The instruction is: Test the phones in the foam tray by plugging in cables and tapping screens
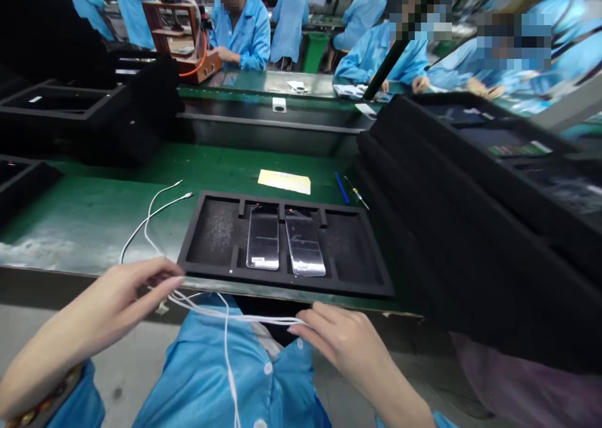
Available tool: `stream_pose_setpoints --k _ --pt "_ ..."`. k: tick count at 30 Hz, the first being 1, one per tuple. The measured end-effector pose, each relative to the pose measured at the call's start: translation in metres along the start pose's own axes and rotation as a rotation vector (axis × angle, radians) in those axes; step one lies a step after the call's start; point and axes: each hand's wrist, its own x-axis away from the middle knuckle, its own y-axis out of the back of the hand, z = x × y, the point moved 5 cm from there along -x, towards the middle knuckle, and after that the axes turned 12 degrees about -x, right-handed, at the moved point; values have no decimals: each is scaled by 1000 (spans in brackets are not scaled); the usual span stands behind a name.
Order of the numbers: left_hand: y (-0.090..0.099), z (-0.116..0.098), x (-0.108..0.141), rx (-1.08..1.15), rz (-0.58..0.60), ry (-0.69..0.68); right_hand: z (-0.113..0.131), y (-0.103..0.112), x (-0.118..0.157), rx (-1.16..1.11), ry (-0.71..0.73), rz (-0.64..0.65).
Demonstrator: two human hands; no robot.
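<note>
Several strands of white charging cable (249, 318) stretch between my two hands, just off the front edge of the bench. My left hand (136, 293) is closed round the cable at its left part. My right hand (336, 334) pinches the strands at the other side. One strand hangs down over my blue coat. Two cable ends with plugs (188, 195) lie on the green bench beyond my left hand. In front of me a black foam tray (207, 262) holds two phones, the left phone (263, 237) and the right phone (305, 243), side by side in its middle.
A yellow paper (285, 182) lies behind the tray. A blue pen-like tool (342, 188) and a thin screwdriver (357, 193) lie beside it. Stacked black foam trays (423, 227) rise at right; more foam (136, 114) stands at left. Co-workers in blue coats sit across the line.
</note>
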Motion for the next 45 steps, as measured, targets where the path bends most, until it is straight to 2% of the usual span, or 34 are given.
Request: stream_pose_setpoints --k 1,3,5,7,9,10,12,14,16,18,19,21,23,24,27,29,35,37,41,43,45 --pt "-11 -25 -13 20 86 -103 8 7 -10 43 63 -2" --pt "-48 -73 -37 151 357 -278 28 14 -30 99 203 1" --pt "-91 -111 -55 402 659 -355 49 11 -45 123 348 22" --pt "-128 -133 -64 506 890 -324 64 -4 -50 138 472 81" --pt "-152 -140 -68 541 1004 -263 68 -28 -51 154 535 147" --pt "-157 -140 -69 554 1024 -248 67 -39 -51 157 540 164" --pt "-158 -137 -72 620 997 -245 59 -54 -53 154 526 167" --pt "-148 -129 -80 791 888 -209 52 -55 -60 101 552 163" --pt "-134 -113 -91 1039 735 -87 46 -41 -69 -7 624 115" --pt "-122 -90 -100 1246 578 57 34 -20 -80 -142 606 -23" --pt "-117 -78 -103 1299 499 111 23 -12 -85 -185 511 -112" --pt "-111 -53 -106 1325 341 182 -8 -12 -93 -171 185 -244" --pt "-110 -34 -106 1289 229 224 -37 -32 -91 -57 -125 -273" --pt "-113 -28 -105 1265 206 233 -47 -47 -89 2 -210 -256" --pt "-123 -22 -104 1218 187 189 -59 -87 -85 19 -296 -192" --pt "-129 -24 -102 1206 179 136 -61 -98 -85 -103 -367 -196" --pt "-136 -30 -74 1095 244 106 -61 -86 -106 -703 -551 -271" --pt "-138 -30 -61 1048 287 117 -63 -82 -116 -765 -576 -218" --pt "-148 -26 -36 1012 391 190 -71 -84 -132 -853 -659 60" --pt "-157 -24 -26 1030 428 250 -78 -84 -136 -941 -697 82" --pt "-165 -25 -19 1062 436 284 -82 -82 -139 -990 -683 15"
